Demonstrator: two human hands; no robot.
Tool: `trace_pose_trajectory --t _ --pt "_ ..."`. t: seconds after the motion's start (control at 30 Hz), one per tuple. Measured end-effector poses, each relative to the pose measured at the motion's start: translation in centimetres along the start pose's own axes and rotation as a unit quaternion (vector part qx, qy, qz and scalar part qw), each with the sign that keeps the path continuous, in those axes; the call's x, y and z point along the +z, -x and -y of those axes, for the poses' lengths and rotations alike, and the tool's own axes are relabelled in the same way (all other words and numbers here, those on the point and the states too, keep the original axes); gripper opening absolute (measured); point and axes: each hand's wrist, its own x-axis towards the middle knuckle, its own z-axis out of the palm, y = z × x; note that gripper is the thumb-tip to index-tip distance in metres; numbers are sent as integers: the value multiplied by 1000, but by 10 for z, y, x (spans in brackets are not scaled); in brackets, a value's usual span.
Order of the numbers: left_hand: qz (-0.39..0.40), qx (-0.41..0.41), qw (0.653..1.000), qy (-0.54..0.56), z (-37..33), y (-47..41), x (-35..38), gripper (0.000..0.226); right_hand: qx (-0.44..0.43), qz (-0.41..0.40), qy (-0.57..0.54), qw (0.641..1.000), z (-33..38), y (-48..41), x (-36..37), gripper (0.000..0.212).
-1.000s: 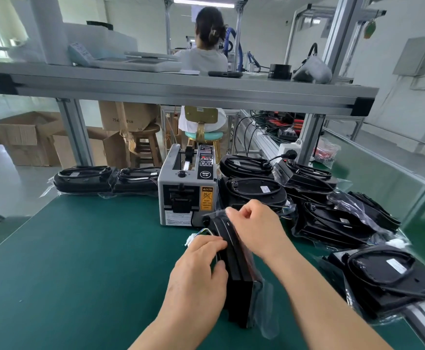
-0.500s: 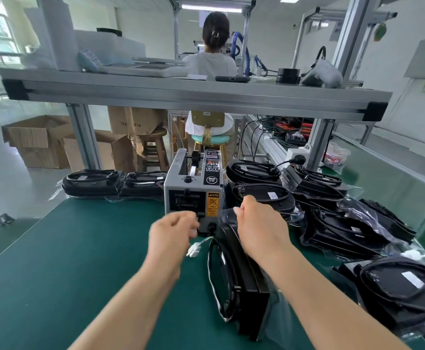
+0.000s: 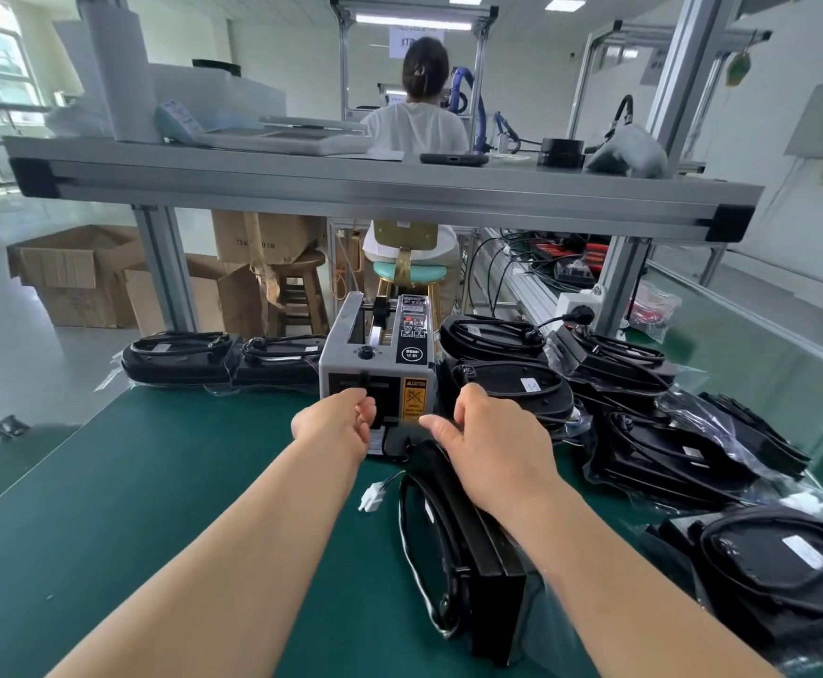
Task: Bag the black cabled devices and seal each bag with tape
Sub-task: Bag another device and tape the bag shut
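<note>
In the head view my left hand (image 3: pixel 336 423) is curled at the outlet slot of the tape dispenser (image 3: pixel 375 364) at 12 o'clock, fingertips pinched, though I cannot tell whether tape is between them. My right hand (image 3: pixel 492 442) grips the top edge of the black cabled device (image 3: pixel 477 555), which stands on edge in its clear bag (image 3: pixel 541 623) at 5 o'clock of the dispenser. With one hand steadying it, the device could topple and the bag mouth spring open, or a strip could fold onto itself.

Two hands (image 3: pixel 336 425), one tape dispenser (image 3: pixel 375 369), nine devices (image 3: pixel 490 565)
</note>
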Motion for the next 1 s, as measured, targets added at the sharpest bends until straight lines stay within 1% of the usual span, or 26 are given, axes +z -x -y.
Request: trace_pose_trajectory --t 0.03,0.07,0.13,0.17,0.2,0.23,0.27,0.3,0.37,0.4,0.43,0.53,0.67,0.83,1.0 --pt "-11 6 1000 18 2 1 2 4 -10 4 -9 1000 1 0 -1 41" --pt "-19 18 999 30 4 4 3 7 -21 9 -18 1000 2 0 -2 38" --pt "-30 63 997 39 8 11 1 18 -40 14 -31 999 2 0 -3 28" --pt "-20 88 995 33 9 16 -3 20 -43 15 -36 998 1 -1 -2 25" --pt "8 109 994 18 10 23 -9 21 -38 16 -45 998 -1 -1 -1 24" --pt "54 123 991 -2 10 31 -17 21 -25 19 -61 998 -3 -1 1 24" --pt "116 127 985 -28 9 40 -25 23 -7 22 -83 996 -4 -2 4 25" --pt "187 121 973 -64 10 49 -34 27 13 27 -109 994 -6 -2 6 25" --pt "310 88 933 -160 11 65 -43 30 46 39 -160 985 -6 -3 9 27" --pt "343 76 914 -205 12 71 -45 30 59 44 -180 981 -7 -3 10 27" --pt "353 73 901 -242 14 74 -44 30 69 50 -195 977 -7 -4 10 27" --pt "324 96 893 -297 17 75 -37 26 89 62 -213 971 -8 -4 8 25" --pt "299 110 894 -316 24 72 -32 18 99 62 -223 968 -8 -2 7 23" --pt "259 132 900 -324 28 72 -27 20 99 55 -232 966 -5 -1 7 22" --pt "243 149 906 -312 33 69 -28 26 96 57 -224 968 -3 0 8 22"
